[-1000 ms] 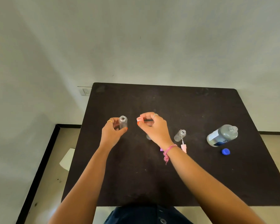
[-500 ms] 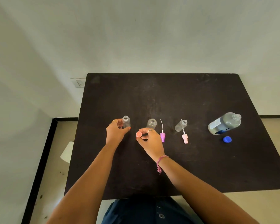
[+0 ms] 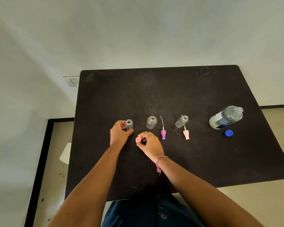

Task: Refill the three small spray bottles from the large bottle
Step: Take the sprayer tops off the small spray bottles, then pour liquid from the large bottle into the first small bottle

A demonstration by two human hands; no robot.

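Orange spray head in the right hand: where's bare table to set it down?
Bare table lies along the near edge, in front of the purple spray head and pink spray head. The far half behind the bottles is also bare. The left small bottle and middle bottle stand close together.

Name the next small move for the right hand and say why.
Probably set the orange spray cap down on the table. The right hand pinches it low near the surface, like the purple cap already lying there, and the left hand holds the opened small bottle.
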